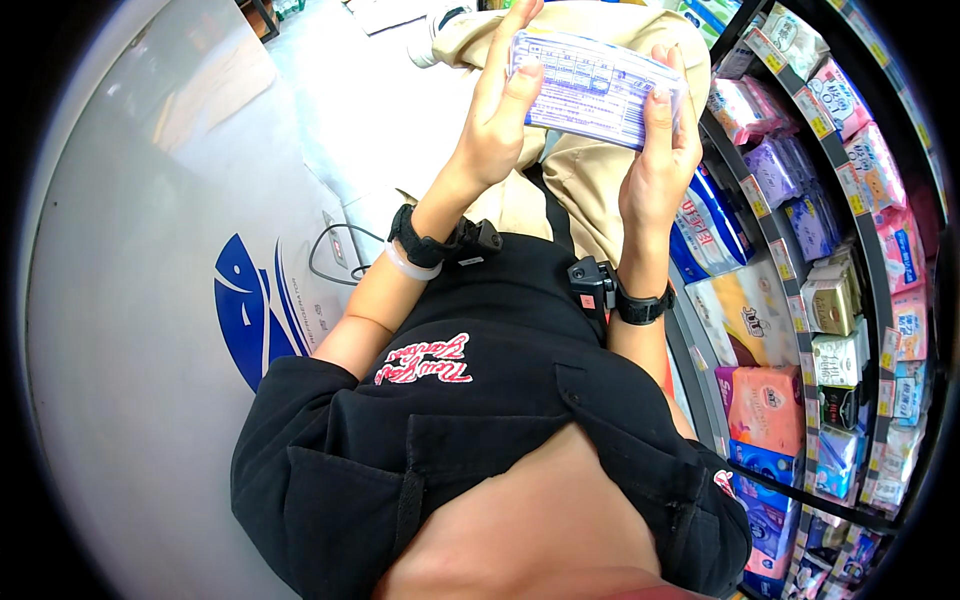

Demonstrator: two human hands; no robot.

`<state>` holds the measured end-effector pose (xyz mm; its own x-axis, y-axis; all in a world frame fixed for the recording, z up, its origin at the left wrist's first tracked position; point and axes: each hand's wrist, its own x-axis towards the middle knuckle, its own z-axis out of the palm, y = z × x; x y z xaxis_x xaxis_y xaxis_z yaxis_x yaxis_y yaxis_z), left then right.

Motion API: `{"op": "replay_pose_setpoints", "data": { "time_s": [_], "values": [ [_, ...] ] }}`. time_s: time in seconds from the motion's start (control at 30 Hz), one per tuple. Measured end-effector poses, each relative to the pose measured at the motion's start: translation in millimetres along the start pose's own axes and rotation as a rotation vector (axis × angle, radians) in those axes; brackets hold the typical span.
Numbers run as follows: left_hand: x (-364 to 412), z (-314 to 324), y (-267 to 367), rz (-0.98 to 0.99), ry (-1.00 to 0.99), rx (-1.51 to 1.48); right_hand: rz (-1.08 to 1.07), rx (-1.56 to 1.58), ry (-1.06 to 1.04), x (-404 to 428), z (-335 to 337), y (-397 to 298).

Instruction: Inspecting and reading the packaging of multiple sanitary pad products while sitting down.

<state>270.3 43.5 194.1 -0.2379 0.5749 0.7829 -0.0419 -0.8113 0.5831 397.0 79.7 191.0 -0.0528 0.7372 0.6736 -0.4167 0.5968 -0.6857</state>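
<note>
A flat plastic-wrapped packet (577, 94), white with violet print and a printed table, is held up in front of me above my lap. My left hand (499, 112) grips its left end, with the thumb on the printed face. At the other end, my right hand (664, 142) clasps the packet, its thumb also on that face and the fingers behind. The packet's far side is hidden. Each wrist wears a black strap with a small camera-like device: the left device (480, 236) and the right device (589, 277).
To my right, close by my arm, curve shop shelves (780, 247) with price tags, stocked with tissue packs (763, 409) and small packets. A pale refrigerator panel (150, 315) stands close on my left. A black cable (319, 251) loops beside it above the light floor (360, 112).
</note>
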Motion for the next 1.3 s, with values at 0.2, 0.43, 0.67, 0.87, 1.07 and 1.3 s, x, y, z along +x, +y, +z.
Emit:
{"op": "replay_pose_setpoints", "data": {
  "time_s": [0.2, 0.43, 0.67, 0.87, 1.07, 1.3],
  "values": [
    [1, 1, 0, -0.002, -0.053, 0.054, -0.008, -0.036, 0.021, -1, 3, -3],
    [0, 5, 4, -0.029, -0.059, 0.093, -0.038, -0.114, 0.009, -1, 1, -2],
    [1, -10, -10, 0.02, -0.082, 0.171, -0.004, -0.112, 0.017, 0, 2, -3],
    [-2, -5, -6, -0.012, -0.077, 0.14, -0.032, -0.084, 0.019, -1, 2, -1],
    [1, -14, -12, 0.001, -0.136, 0.12, -0.018, -0.074, 0.04, -1, 4, -3],
    [0, -15, -8, -0.135, -0.251, 0.015, 0.052, 0.121, 0.052, 3, -1, -11]
  ]
}}
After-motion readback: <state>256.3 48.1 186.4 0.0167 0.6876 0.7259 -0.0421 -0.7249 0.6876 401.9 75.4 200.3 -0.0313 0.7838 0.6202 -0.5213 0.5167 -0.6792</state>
